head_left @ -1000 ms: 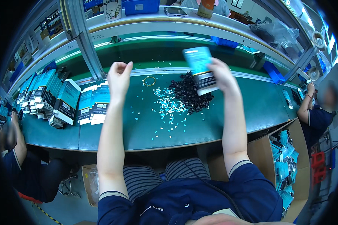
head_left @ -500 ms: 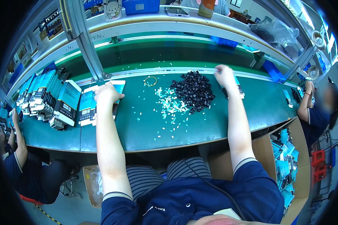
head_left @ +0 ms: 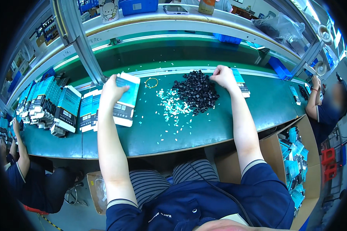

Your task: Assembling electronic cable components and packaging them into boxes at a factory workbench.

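My left hand point(head_left: 112, 91) grips a flat teal, white and black carton point(head_left: 128, 94) by its left side, thumb on its face, tilted up over the bench. Beside it, more flat cartons point(head_left: 89, 104) lie in an overlapping row. At the right edge of a heap of small black plastic pieces point(head_left: 196, 92) is my right hand point(head_left: 223, 78), its fingers pinched together; what they hold, if anything, is too small to make out. Just right of that hand lies another teal carton point(head_left: 240, 81). Many tiny pale pieces point(head_left: 172, 104) are scattered left of the black heap.
Stacked cartons point(head_left: 42, 98) stand at the left of the green bench point(head_left: 150, 142). A yellow ring point(head_left: 151, 82) lies near the back rail. A big cardboard box point(head_left: 308, 161) of cartons sits at the right, below the bench. Co-workers point(head_left: 329, 102) sit on both sides.
My left hand has picked up a carton from the row and tilted it up to the right. My right hand has moved left to the black heap, uncovering more of the carton beside it.
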`<action>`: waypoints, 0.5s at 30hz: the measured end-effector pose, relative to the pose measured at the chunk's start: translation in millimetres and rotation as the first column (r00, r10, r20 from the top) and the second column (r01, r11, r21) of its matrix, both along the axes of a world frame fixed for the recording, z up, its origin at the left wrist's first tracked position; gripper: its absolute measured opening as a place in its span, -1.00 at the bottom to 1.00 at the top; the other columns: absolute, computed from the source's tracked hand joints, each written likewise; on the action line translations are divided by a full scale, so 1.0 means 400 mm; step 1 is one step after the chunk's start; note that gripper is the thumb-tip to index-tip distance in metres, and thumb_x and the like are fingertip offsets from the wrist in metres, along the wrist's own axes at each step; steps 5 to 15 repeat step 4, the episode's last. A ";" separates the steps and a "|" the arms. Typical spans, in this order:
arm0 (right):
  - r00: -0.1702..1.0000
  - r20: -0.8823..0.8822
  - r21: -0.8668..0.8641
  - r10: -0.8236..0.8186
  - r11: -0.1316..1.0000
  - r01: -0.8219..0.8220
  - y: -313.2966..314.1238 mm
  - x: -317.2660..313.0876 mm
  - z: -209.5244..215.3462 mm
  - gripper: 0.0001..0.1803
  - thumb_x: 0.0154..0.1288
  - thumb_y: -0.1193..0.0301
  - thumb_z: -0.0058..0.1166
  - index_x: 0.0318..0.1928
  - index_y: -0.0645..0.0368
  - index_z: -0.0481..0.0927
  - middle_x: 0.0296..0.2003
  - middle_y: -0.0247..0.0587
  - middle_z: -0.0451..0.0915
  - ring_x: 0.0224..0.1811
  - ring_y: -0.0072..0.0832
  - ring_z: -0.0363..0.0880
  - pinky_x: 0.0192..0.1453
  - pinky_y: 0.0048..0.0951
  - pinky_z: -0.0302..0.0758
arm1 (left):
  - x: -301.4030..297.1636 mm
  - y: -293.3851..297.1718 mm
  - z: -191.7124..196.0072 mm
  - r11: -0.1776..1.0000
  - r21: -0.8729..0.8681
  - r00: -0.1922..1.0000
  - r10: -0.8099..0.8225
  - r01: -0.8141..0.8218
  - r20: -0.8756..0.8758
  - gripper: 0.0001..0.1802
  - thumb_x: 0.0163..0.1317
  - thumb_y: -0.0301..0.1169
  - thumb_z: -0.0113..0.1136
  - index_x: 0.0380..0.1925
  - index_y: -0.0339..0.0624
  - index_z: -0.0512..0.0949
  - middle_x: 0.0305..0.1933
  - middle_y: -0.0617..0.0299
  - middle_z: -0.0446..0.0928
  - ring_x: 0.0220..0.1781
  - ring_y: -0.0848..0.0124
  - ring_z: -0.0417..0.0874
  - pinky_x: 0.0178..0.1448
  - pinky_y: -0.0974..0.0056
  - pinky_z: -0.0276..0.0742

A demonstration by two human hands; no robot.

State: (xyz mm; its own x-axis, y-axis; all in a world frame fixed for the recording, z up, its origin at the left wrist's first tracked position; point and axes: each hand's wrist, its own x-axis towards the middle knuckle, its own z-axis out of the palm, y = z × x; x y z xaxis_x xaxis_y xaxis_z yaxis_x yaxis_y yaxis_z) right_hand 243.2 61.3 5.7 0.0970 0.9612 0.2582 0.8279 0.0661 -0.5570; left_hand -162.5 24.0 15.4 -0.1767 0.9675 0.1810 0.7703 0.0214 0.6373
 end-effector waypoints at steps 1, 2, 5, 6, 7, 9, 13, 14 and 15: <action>0.999 -0.032 0.019 -0.012 1.000 0.013 -0.001 -0.004 0.009 -0.78 -0.14 0.42 0.32 -0.44 0.22 0.59 -0.50 -0.24 0.61 -0.46 -0.51 0.57 -0.29 -0.52 0.49 | 0.010 -0.001 0.002 0.995 0.093 0.981 -0.051 0.034 0.186 -0.28 -0.08 -0.34 0.40 0.11 -0.37 0.37 -0.01 -0.11 0.53 0.01 0.14 0.58 0.10 0.23 0.45; 0.999 -0.033 0.015 -0.013 1.000 0.014 -0.007 -0.013 0.011 -0.78 -0.14 0.42 0.32 -0.44 0.22 0.59 -0.50 -0.24 0.61 -0.46 -0.51 0.57 -0.29 -0.52 0.49 | 0.013 0.002 0.012 0.992 0.054 0.906 -0.124 0.111 0.404 -0.28 -0.05 -0.31 0.39 0.13 -0.35 0.35 0.03 -0.01 0.53 0.04 0.19 0.57 0.12 0.25 0.43; 0.971 -0.217 0.251 0.103 0.967 -0.047 -0.009 -0.040 0.014 -0.65 -0.05 0.43 0.27 -0.16 0.13 0.57 -0.50 -0.30 0.62 -0.47 -0.51 0.57 -0.31 -0.52 0.49 | 0.049 0.005 0.018 0.967 0.121 0.650 -0.242 0.225 0.720 -0.26 0.02 -0.25 0.37 0.19 -0.28 0.31 0.09 0.01 0.49 0.10 0.12 0.52 0.20 0.24 0.36; 0.971 -0.217 0.251 0.103 0.967 -0.047 -0.009 -0.040 0.014 -0.65 -0.05 0.43 0.27 -0.16 0.13 0.57 -0.50 -0.30 0.62 -0.47 -0.51 0.57 -0.31 -0.52 0.49 | 0.049 0.005 0.018 0.967 0.121 0.650 -0.242 0.225 0.720 -0.26 0.02 -0.25 0.37 0.19 -0.28 0.31 0.09 0.01 0.49 0.10 0.12 0.52 0.20 0.24 0.36; 0.971 -0.217 0.251 0.103 0.967 -0.047 -0.009 -0.040 0.014 -0.65 -0.05 0.43 0.27 -0.16 0.13 0.57 -0.50 -0.30 0.62 -0.47 -0.51 0.57 -0.31 -0.52 0.49 | 0.049 0.005 0.018 0.967 0.121 0.650 -0.242 0.225 0.720 -0.26 0.02 -0.25 0.37 0.19 -0.28 0.31 0.09 0.01 0.49 0.10 0.12 0.52 0.20 0.24 0.36; 0.971 -0.217 0.251 0.103 0.967 -0.047 -0.009 -0.040 0.014 -0.65 -0.05 0.43 0.27 -0.16 0.13 0.57 -0.50 -0.30 0.62 -0.47 -0.51 0.57 -0.31 -0.52 0.49 | 0.049 0.005 0.018 0.967 0.121 0.650 -0.242 0.225 0.720 -0.26 0.02 -0.25 0.37 0.19 -0.28 0.31 0.09 0.01 0.49 0.10 0.12 0.52 0.20 0.24 0.36; 0.971 -0.217 0.251 0.103 0.967 -0.047 -0.009 -0.040 0.014 -0.65 -0.05 0.43 0.27 -0.16 0.13 0.57 -0.50 -0.30 0.62 -0.47 -0.51 0.57 -0.31 -0.52 0.49 | 0.049 0.005 0.018 0.967 0.121 0.650 -0.242 0.225 0.720 -0.26 0.02 -0.25 0.37 0.19 -0.28 0.31 0.09 0.01 0.49 0.10 0.12 0.52 0.20 0.24 0.36; 0.971 -0.217 0.251 0.103 0.967 -0.047 -0.009 -0.040 0.014 -0.65 -0.05 0.43 0.27 -0.16 0.13 0.57 -0.50 -0.30 0.62 -0.47 -0.51 0.57 -0.31 -0.52 0.49 | 0.049 0.005 0.018 0.967 0.121 0.650 -0.242 0.225 0.720 -0.26 0.02 -0.25 0.37 0.19 -0.28 0.31 0.09 0.01 0.49 0.10 0.12 0.52 0.20 0.24 0.36; 0.971 -0.217 0.251 0.103 0.967 -0.047 -0.009 -0.040 0.014 -0.65 -0.05 0.43 0.27 -0.16 0.13 0.57 -0.50 -0.30 0.62 -0.47 -0.51 0.57 -0.31 -0.52 0.49 | 0.049 0.005 0.018 0.967 0.121 0.650 -0.242 0.225 0.720 -0.26 0.02 -0.25 0.37 0.19 -0.28 0.31 0.09 0.01 0.49 0.10 0.12 0.52 0.20 0.24 0.36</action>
